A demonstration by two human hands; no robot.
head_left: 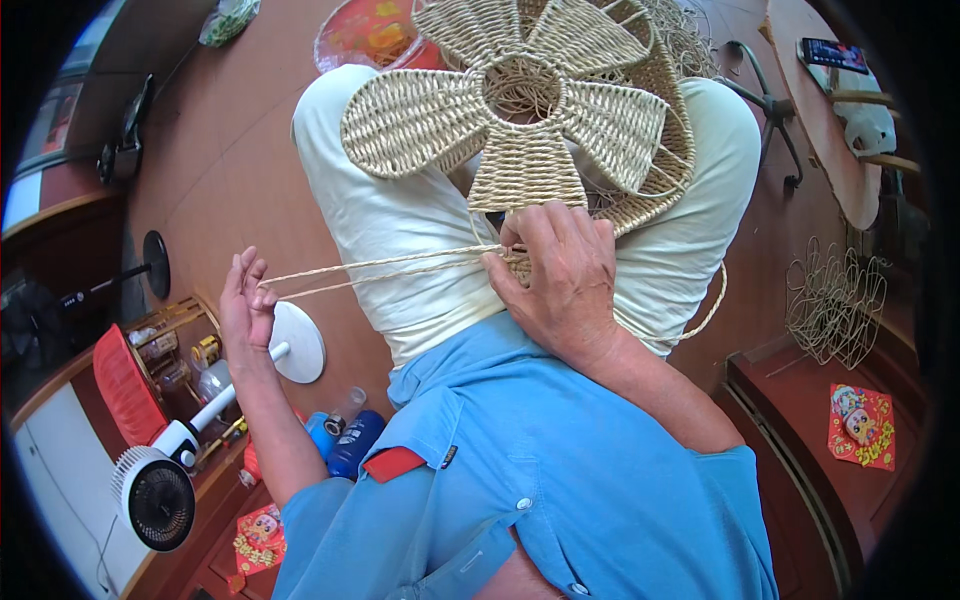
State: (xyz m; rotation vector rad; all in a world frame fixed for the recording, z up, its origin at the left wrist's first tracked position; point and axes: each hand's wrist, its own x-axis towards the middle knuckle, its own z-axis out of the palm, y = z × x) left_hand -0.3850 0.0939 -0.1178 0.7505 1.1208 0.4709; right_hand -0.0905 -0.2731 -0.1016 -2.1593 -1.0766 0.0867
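A pale woven flower shape [525, 170], with rounded petals round a central ring, lies over a woven basket [672, 155] at my knees, with loose cord inside the ring. My left hand [248, 305] is out to the left, its fingers curled on a pale twisted cord [400, 258] that runs in two taut strands toward my right hand. My right hand [560, 285] is bent over the weaving just below the lowest petal, pinching the cord there; its fingertips are partly hidden. A loop of cord hangs over my right thigh.
A red tub [365, 30] and cord pile [690, 30] lie ahead. Right are a chair base [770, 110], a wooden board [820, 170] with a phone [833, 55], and wire frames [835, 300]. Left are a fan [155, 500], a rack of jars [190, 360] and bottles [355, 440].
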